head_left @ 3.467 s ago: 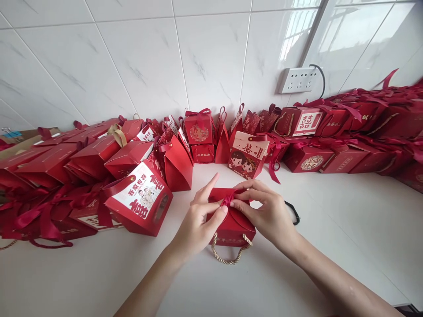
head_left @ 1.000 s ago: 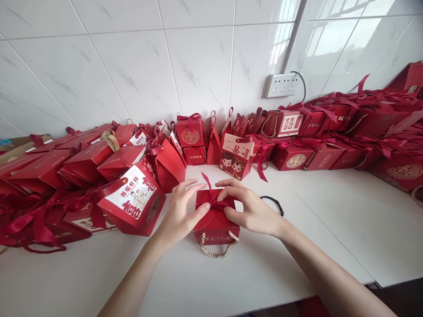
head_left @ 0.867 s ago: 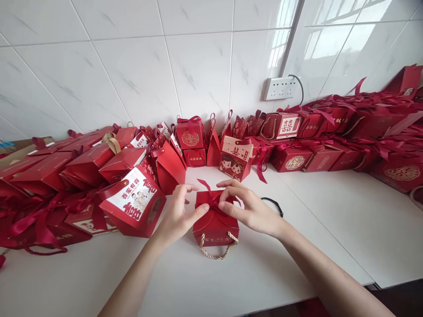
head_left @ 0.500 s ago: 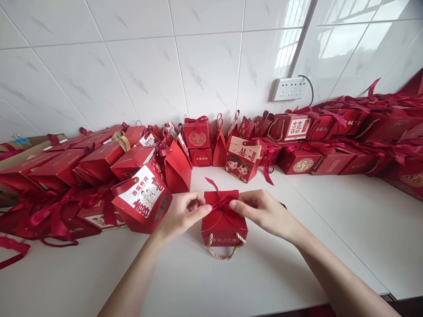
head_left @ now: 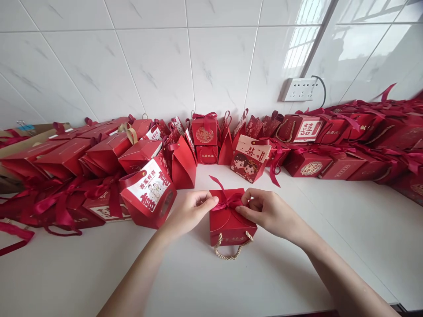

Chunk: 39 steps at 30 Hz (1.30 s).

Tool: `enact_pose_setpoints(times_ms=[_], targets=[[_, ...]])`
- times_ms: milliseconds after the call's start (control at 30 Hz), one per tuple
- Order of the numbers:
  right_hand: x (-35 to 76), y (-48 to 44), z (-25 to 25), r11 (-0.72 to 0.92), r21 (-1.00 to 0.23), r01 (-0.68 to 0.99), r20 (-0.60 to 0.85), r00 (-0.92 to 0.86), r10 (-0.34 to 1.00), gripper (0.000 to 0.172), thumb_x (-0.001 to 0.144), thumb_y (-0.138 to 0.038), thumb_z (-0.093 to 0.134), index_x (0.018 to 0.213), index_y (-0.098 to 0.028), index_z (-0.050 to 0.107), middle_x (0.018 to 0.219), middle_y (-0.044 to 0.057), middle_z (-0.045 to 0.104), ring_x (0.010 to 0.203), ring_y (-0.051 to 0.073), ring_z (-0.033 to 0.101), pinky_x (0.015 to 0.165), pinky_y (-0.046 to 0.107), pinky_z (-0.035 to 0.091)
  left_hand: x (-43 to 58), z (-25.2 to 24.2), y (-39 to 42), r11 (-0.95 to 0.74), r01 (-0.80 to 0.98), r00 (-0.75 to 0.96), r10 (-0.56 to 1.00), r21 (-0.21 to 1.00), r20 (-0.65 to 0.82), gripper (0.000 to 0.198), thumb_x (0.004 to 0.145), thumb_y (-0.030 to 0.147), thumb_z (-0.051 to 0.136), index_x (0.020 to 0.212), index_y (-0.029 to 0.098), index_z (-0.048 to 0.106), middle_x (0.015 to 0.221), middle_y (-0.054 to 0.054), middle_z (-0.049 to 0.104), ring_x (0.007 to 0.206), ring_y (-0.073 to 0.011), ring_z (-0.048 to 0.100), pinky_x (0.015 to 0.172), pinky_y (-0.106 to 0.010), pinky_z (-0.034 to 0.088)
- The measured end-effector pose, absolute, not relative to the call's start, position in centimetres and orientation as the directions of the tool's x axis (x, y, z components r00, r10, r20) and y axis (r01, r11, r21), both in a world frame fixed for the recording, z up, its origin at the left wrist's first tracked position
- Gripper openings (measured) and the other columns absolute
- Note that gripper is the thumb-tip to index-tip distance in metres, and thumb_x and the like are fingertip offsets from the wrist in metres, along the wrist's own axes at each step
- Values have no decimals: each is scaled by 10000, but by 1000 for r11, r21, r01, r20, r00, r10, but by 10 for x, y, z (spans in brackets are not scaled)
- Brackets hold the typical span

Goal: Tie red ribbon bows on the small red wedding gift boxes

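A small red gift box (head_left: 231,226) stands on the white tabletop in front of me, its gold rope handle (head_left: 233,255) hanging down the near side. On its lid sits a dark red ribbon (head_left: 228,201) tied in a bow, one pointed tail sticking up behind. My left hand (head_left: 194,210) pinches the bow's left loop between thumb and fingertips. From the other side, my right hand (head_left: 266,207) has its thumb and curled fingers closed on the right loop. The knot shows between both hands.
Rows of red gift boxes (head_left: 112,152) line the left and back, some stacked. More ribboned boxes (head_left: 307,165) fill the right. A box with cartoon faces (head_left: 249,160) stands just behind mine. A power strip (head_left: 299,90) is on the tiled wall.
The view has shifted slightly, so everything sits a little further right. My right fingers have curled more tightly around the bow's right loop. My left hand keeps its pinch.
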State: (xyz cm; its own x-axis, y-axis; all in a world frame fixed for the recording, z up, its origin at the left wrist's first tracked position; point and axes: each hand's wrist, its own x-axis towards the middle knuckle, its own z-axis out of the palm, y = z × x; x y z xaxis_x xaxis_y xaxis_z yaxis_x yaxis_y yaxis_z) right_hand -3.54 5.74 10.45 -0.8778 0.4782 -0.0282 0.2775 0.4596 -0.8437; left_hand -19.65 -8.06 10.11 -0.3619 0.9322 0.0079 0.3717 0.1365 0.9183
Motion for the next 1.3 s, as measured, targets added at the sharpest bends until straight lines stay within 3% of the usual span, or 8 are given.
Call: enact_pose_setpoints(times_ms=[200, 333, 467, 700, 900, 1033, 1200, 1300], targets=[[-34, 64, 105, 324, -893, 312, -153, -888, 433, 268, 792, -364, 611, 656, -193, 456, 470, -87, 393, 407, 49, 301, 397, 185, 225, -200, 102, -81, 146, 340, -345, 938, 929, -21, 382, 874, 376, 480, 590, 184, 312, 608, 53, 256, 580, -103, 248, 549, -244, 214], [-33, 65, 107, 279, -904, 323, -193, -892, 409, 414, 761, -521, 635, 607, -184, 449, 445, -67, 463, 361, 51, 381, 389, 190, 254, -199, 101, -81, 141, 309, -343, 939, 940, -28, 364, 871, 387, 489, 596, 181, 368, 608, 53, 278, 589, -106, 261, 559, -244, 220], [-35, 61, 106, 296, -849, 438, -276, -845, 459, 575, 829, -647, 454, 496, -178, 439, 330, -33, 446, 302, 65, 404, 424, 212, 322, -196, 100, -80, 147, 262, -316, 947, 954, -59, 365, 876, 411, 480, 610, 181, 383, 624, 49, 304, 605, -109, 282, 572, -242, 235], [-35, 63, 105, 334, -830, 447, -281, -852, 441, 462, 851, -496, 503, 525, -187, 394, 385, -49, 471, 350, 59, 410, 417, 195, 311, -198, 98, -80, 157, 306, -333, 942, 939, -49, 405, 888, 403, 467, 609, 196, 260, 616, 52, 215, 577, -105, 208, 541, -256, 180], [-34, 64, 107, 318, -858, 403, -260, -875, 408, 423, 807, -522, 560, 588, -184, 430, 457, -60, 485, 372, 61, 451, 406, 189, 300, -199, 98, -79, 170, 303, -353, 934, 938, -55, 416, 873, 420, 487, 589, 194, 284, 614, 51, 213, 585, -110, 202, 549, -260, 177], [-33, 64, 107, 338, -836, 433, -282, -867, 411, 371, 778, -446, 610, 592, -186, 421, 473, -66, 490, 388, 64, 474, 409, 187, 297, -198, 99, -79, 177, 286, -341, 937, 942, -73, 409, 868, 425, 489, 590, 194, 297, 615, 50, 227, 588, -111, 213, 557, -262, 181], [-32, 69, 106, 379, -780, 498, -320, -838, 441, 479, 755, -486, 622, 573, -197, 286, 482, -65, 470, 437, 88, 520, 420, 198, 307, -198, 100, -79, 177, 282, -331, 940, 943, -78, 415, 858, 426, 498, 576, 192, 304, 609, 49, 245, 591, -112, 235, 568, -264, 193], [-31, 72, 109, 393, -746, 538, -398, -833, 384, 481, 780, -545, 573, 572, -189, 325, 514, -48, 478, 468, 97, 532, 452, 208, 339, -200, 100, -80, 191, 307, -343, 936, 932, -79, 415, 849, 431, 511, 572, 189, 320, 610, 47, 270, 600, -115, 261, 576, -264, 208]])
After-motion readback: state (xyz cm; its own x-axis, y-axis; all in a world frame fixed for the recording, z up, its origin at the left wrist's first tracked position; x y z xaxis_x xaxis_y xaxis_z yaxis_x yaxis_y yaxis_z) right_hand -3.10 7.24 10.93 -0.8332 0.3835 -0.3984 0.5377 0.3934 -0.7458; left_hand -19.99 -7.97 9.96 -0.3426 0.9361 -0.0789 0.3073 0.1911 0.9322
